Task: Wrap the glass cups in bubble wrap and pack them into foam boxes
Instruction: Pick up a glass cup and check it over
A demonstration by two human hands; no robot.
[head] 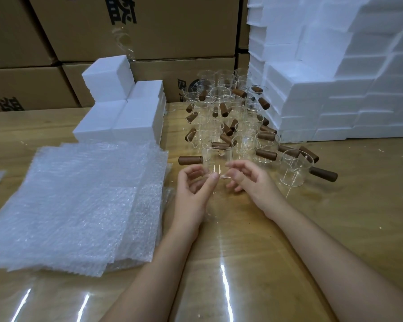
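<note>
A glass cup [216,160] with a brown wooden handle [189,160] pointing left stands on the table [335,217], at the near edge of the crowd of other cups [221,112]; the left grip [196,185] and right grip [249,182] flank its base, fingers loosely curled, tips at the glass; whether either pinches it I cannot tell; bubble wrap sheets [79,205] lie stacked to the left, foam boxes [121,112] behind them.

My glossy wooden surface [358,217] mirrors streaks of overhead light; stacked brown cardboard cartons [172,26] stand behind it.
</note>
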